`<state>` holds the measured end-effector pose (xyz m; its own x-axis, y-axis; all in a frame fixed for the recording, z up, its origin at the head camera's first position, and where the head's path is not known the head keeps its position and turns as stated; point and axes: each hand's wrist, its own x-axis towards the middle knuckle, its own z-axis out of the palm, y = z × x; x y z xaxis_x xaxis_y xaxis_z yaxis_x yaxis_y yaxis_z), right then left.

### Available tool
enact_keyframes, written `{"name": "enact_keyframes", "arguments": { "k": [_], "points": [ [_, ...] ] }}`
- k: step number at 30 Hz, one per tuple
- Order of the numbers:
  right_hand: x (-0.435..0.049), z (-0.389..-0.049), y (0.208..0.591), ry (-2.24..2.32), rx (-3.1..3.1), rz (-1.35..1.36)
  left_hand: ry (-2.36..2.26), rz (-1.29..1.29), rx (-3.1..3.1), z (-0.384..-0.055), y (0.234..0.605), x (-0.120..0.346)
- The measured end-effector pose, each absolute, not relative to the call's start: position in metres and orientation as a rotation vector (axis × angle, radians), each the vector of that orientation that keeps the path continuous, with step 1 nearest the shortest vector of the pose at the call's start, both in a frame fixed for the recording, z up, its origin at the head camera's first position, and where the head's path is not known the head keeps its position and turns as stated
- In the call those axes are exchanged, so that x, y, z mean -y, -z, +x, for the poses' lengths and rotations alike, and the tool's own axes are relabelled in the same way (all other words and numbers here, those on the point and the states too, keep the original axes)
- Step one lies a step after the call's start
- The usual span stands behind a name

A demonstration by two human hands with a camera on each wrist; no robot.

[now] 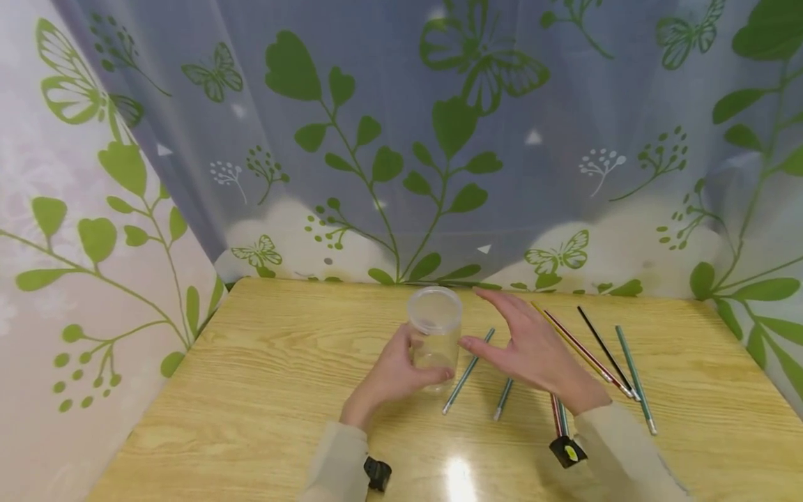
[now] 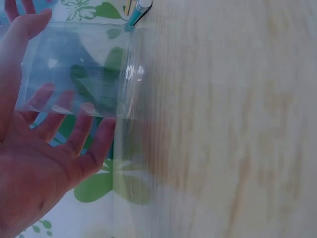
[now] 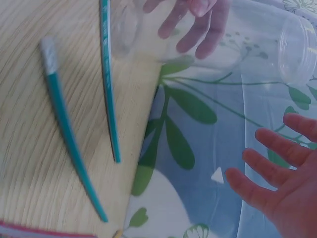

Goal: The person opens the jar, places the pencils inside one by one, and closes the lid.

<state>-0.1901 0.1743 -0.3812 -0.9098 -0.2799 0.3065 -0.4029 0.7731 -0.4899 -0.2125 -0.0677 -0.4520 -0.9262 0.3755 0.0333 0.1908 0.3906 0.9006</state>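
My left hand (image 1: 392, 373) grips a clear plastic jar (image 1: 436, 348), thumb on the near side and fingers round its left and far sides. The jar stands upright, its round top facing up. In the left wrist view, the fingers of the left hand (image 2: 59, 163) show against the jar's clear wall (image 2: 74, 69). My right hand (image 1: 533, 348) is spread just right of the jar, with nothing in its grasp; its fingers look straight and parted in the right wrist view. A teal pencil (image 1: 467, 373) lies between the jar and the right hand. Another teal pencil (image 1: 503, 399) is partly hidden under that hand.
Right of the right hand, several pencils lie loose: a yellow one (image 1: 567, 339), a red one (image 1: 617, 382), a black one (image 1: 599, 338) and a green one (image 1: 635, 376). More pencils (image 1: 557, 417) show under the right wrist. A patterned curtain (image 1: 389, 139) hangs behind the wooden table (image 1: 270, 362).
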Motion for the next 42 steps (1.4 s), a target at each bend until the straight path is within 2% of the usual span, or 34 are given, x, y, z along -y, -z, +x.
{"name": "enact_keyframes", "arguments": {
  "k": [18, 42],
  "points": [
    [-0.136, -0.208, 0.378, -1.109, 2.753, 0.578, -1.523, 0.596, -2.477, -0.213, 0.454, 0.063],
    [-0.130, -0.226, 0.387, -1.531, 2.610, 0.691, -1.495, 0.670, -2.310, -0.231, 0.457, 0.069]
  ]
}}
